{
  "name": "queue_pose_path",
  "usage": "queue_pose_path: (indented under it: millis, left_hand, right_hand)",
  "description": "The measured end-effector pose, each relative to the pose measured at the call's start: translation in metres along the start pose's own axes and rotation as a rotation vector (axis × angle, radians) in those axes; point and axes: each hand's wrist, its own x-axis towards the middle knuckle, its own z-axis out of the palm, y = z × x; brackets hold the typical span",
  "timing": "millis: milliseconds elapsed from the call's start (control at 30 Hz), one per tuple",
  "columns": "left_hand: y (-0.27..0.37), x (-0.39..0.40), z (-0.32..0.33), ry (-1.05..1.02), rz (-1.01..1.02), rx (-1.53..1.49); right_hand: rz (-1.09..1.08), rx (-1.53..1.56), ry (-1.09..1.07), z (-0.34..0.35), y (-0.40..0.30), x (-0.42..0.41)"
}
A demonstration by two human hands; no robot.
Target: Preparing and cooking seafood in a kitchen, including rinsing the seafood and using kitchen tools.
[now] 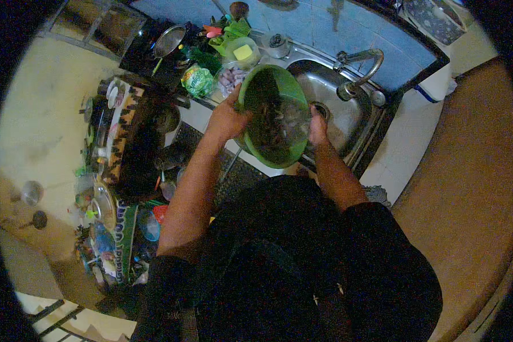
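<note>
Both of my hands hold a green plastic basin [278, 159] at the near left edge of a stainless steel sink [350, 122]. My left hand [228, 116] grips its left rim, and my right hand [318, 128] presses against the right side. The basin is tilted, so its inside faces me. Dark and pale contents [278, 119] lie in it, too blurred to name. The sink drain [322, 110] shows just beyond my right fingers.
A curved metal faucet [372, 64] rises behind the sink. On the counter stand a bag of pale pieces [231, 79], a green-and-white package [198, 81], a tub with a yellow sponge [243, 52] and a metal strainer [169, 41]. Cluttered shelves [115, 132] are at left.
</note>
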Motion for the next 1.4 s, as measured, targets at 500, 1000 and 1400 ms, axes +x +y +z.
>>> queue_pose_path:
  millis: [500, 1000, 1400]
  left_hand:
    - [0.0, -0.003, 0.005, 0.002, 0.101, -0.034]
    - [0.032, -0.018, 0.003, 0.057, 0.029, -0.024]
    - [0.029, -0.014, 0.013, 0.11, 0.138, 0.139]
  right_hand:
    - [-0.023, -0.033, 0.069, -0.006, 0.003, -0.006]
    - [-0.018, 0.078, 0.097, 0.002, -0.002, -0.032]
    - [-0.113, 0.027, 0.102, -0.013, 0.022, 0.004]
